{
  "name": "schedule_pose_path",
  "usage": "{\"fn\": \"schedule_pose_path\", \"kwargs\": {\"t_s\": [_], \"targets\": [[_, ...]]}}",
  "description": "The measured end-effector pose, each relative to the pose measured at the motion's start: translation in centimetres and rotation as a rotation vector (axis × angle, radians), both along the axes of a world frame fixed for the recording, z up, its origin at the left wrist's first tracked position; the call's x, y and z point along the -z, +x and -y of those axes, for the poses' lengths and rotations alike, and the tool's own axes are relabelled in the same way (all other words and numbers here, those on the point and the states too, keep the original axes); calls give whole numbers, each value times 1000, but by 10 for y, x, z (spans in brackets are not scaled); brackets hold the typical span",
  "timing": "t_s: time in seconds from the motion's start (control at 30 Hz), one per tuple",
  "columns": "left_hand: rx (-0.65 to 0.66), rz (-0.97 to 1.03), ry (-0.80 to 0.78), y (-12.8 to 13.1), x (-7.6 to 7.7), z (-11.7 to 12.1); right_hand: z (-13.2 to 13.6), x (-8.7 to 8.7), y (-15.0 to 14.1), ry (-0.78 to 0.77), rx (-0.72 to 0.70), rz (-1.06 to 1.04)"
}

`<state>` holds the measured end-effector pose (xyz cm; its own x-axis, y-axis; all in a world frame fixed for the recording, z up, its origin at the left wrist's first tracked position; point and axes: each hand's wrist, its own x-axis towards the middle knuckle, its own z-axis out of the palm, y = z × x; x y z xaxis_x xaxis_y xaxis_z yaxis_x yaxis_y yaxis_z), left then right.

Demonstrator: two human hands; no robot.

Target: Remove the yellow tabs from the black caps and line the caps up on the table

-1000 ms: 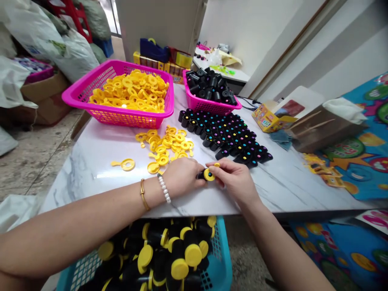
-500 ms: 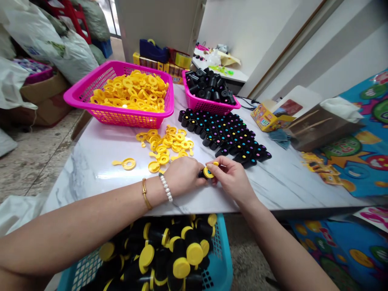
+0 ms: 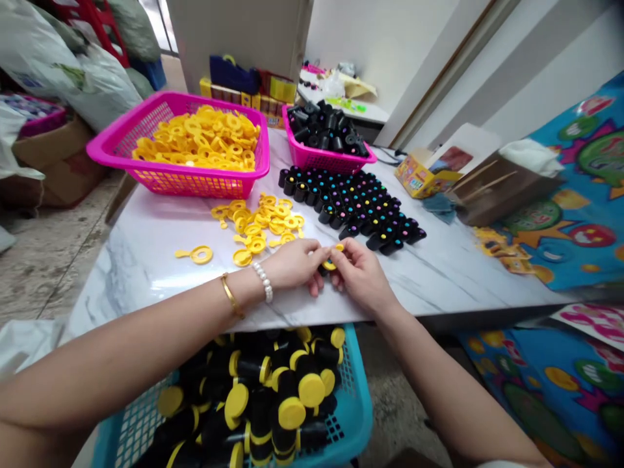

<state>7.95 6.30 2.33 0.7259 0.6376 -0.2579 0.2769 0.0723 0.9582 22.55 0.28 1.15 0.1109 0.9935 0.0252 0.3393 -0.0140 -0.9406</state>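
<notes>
Marble table [image 3: 146, 260]: both hands' fingers [image 3: 312, 252] pinch shut on yellow cap [image 3: 330, 263].

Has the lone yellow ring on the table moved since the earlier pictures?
No. The lone yellow ring keeps its place left of the loose yellow pile on the table; only the camera shifted.

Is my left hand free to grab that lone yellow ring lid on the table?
Probably not right away: the left hand is pinching a small yellow-capped piece with the right hand. Bare tabletop lies between it and the ring lid.
</notes>
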Motion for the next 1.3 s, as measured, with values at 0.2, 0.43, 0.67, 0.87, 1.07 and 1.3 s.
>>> {"fn": "schedule_pose_path", "kwargs": {"t_s": [0.2,0.43,0.67,0.87,1.07,1.3], "targets": [[-57,32,-123,4,5,4,0,-1,5,-72,-41,-147],[-117,13,-67,9,5,5,-10,-9,20,-195,-251,-278],[17,50,-289,-2,-2,1,-1,-3,15,-173,-181,-302],[55,-60,234,-10,4,0,-9,-5,25,-236,-130,-539],[101,-181,731,-11,4,0,-26,-15,39,-516,-340,-535],[156,-237,835,-8,3,2,-31,-20,34,-620,-521,-370]]}}
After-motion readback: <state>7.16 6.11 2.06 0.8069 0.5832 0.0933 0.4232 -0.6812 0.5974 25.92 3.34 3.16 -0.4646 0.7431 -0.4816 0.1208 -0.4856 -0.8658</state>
